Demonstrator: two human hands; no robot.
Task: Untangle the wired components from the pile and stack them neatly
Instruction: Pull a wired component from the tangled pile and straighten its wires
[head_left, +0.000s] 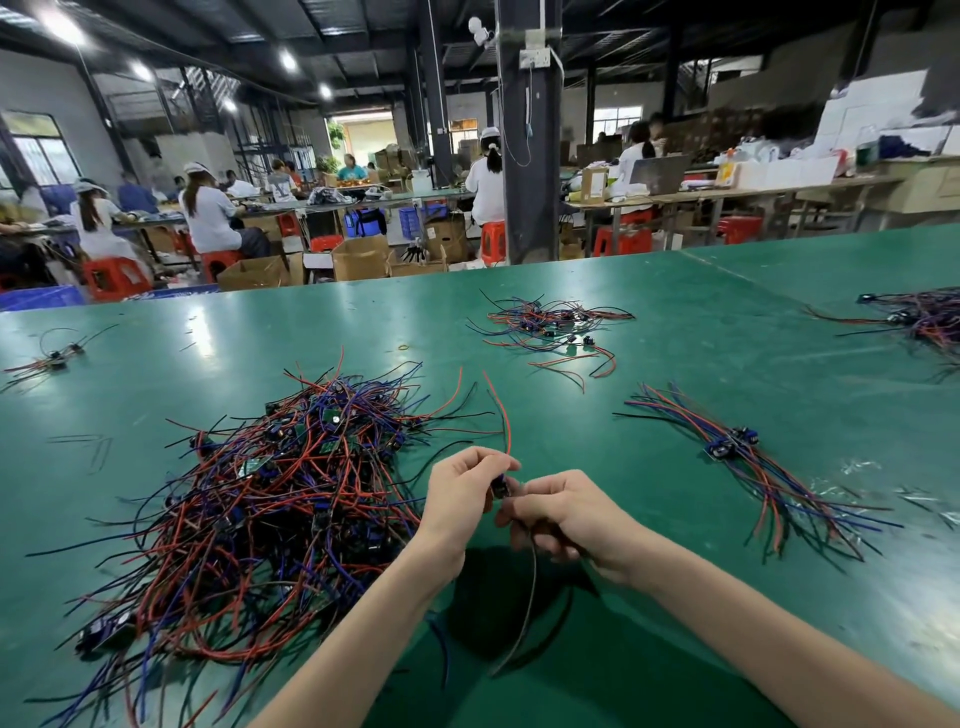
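Holding one wired part (501, 487), pinched by my left hand (465, 493) and right hand (563, 512), just right of the tangled pile (270, 519); neat stack (737, 452) farther right on the green table (675, 312).

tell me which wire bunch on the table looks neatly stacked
The near-right bunch, its wires lying parallel; the big left pile and far cluster are tangled.

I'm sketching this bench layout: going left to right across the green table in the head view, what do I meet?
From the left: small wire bunch → big tangled pile → left hand → right hand, both holding one wired component → neat stack → wire bunch at the right edge.
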